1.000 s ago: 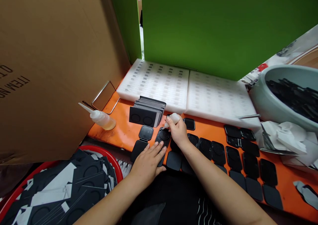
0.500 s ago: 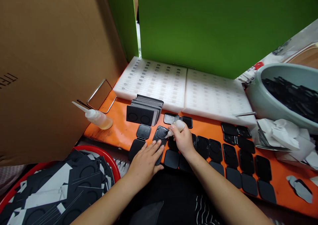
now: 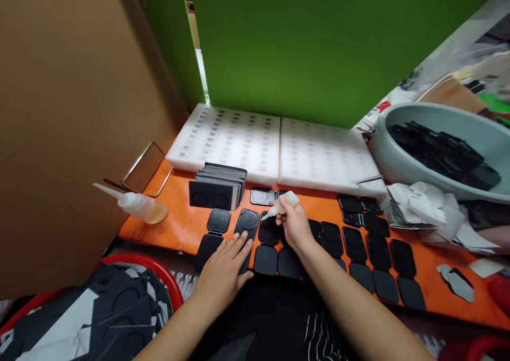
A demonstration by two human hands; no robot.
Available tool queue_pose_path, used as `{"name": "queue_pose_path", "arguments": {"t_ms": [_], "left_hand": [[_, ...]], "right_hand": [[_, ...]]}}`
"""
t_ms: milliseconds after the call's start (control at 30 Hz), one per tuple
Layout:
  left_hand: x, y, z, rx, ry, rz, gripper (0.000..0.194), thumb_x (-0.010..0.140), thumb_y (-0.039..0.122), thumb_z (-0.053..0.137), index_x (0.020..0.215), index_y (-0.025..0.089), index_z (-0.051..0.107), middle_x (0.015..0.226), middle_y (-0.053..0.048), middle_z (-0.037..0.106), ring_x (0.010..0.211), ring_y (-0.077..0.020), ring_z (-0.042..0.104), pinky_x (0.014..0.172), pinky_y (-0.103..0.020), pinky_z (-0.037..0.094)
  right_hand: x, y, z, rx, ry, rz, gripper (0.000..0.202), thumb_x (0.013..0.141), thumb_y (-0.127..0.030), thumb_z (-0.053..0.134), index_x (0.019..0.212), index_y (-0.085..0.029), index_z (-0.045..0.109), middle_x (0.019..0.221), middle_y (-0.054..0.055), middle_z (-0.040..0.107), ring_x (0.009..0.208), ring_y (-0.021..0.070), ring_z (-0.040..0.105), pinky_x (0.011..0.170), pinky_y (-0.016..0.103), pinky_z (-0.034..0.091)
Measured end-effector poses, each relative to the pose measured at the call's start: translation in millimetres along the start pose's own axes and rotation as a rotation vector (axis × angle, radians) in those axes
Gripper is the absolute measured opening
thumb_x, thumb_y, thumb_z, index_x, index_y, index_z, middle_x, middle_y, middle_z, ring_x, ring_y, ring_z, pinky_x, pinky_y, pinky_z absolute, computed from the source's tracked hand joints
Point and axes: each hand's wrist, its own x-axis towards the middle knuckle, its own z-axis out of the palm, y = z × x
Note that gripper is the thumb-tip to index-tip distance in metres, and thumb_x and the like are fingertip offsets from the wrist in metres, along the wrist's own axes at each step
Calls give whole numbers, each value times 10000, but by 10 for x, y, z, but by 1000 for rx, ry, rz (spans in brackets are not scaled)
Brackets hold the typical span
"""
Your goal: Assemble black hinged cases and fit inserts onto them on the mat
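Note:
My right hand (image 3: 295,224) grips a small white squeeze bottle (image 3: 287,202), its nozzle tipped down to the left over the open black cases. Spread flat, my left hand (image 3: 228,261) rests on the lower part of a black case with a round patterned area (image 3: 249,220). Left of it lies another open case with a shiny square lid (image 3: 218,220). More open black cases (image 3: 354,244) stand in rows to the right. A stack of black cards with ring marks (image 3: 217,188) sits behind my left hand.
Two white foam trays (image 3: 322,156) lie at the back before a green panel (image 3: 279,47). At left are a bottle of amber liquid (image 3: 145,209), a wire stand and a red basket (image 3: 169,276). A grey-green basin (image 3: 414,161) and crumpled paper (image 3: 422,204) are at right.
The view has shifted, so the table appears further left and slightly lower. The bottle's nozzle has moved right, off the round patterned area. My left hand stays flat on the case.

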Motion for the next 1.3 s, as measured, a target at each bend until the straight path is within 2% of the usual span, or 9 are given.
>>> {"name": "queue_pose_path", "arguments": {"t_ms": [100,233,567,700,800,900,1000,1133,1300], "left_hand": [[-21,-31,57,7,57,21,598,812,298,592,1367,222,382,1424,-78,398,1266,-260,427,991,-410,438],[-46,-59,114,2,138,55,597,837,307,541,1394,249,336,1433,-69,387,1257,-250,440,962,-402,463],[-72,-30,61,93,316,183,393,866,362,505,1244,256,533,1288,-49,563,1112,-231,581,886,-381,531],[-78,-36,3,156,326,172,373,865,341,510,1224,246,546,1257,-56,587,1077,-230,603,861,-394,546],[-64,-90,-22,160,370,174,337,870,312,503,1194,246,564,1214,-58,616,1051,-225,616,852,-390,550],[-27,-162,-28,124,448,159,263,882,273,476,1110,243,605,1122,-63,660,982,-216,642,821,-373,558],[4,-214,-26,70,508,149,215,893,247,446,1010,234,626,1026,-68,680,910,-212,654,774,-365,564],[64,-237,-118,-15,570,142,194,894,228,435,936,218,623,941,-73,673,854,-196,648,720,-316,558],[560,-323,-610,-89,602,46,206,897,202,422,948,199,621,937,-78,650,870,-194,619,752,-309,525]], "right_hand": [[77,-216,-230,426,24,301,109,854,-235,470,813,-156,533,696,30,639,471,79,518,422,171,467],[200,-419,-533,612,91,435,181,898,-147,374,807,-139,530,670,47,634,470,70,544,418,125,490],[605,-462,-674,581,303,304,192,884,-173,418,705,-186,485,514,-29,549,386,56,504,364,110,443],[440,-415,-748,554,323,253,181,907,-278,402,759,-202,474,538,-23,569,416,79,520,373,146,436],[182,-367,-779,379,375,22,171,829,-381,533,798,-222,477,501,-70,520,363,71,421,337,152,334],[-9,-454,-641,-6,192,-210,288,716,-454,645,821,-199,562,591,-26,591,468,101,494,426,200,389],[65,-770,-301,-485,-68,-402,293,790,-458,554,845,-184,643,788,54,680,716,179,605,626,272,458],[699,-1302,253,-996,-203,-633,209,848,-325,485,828,-218,664,916,43,695,885,210,606,759,291,423],[1693,-1531,709,-1071,-184,-525,172,714,-79,589,571,-175,591,818,91,695,964,257,594,844,315,397]]}}
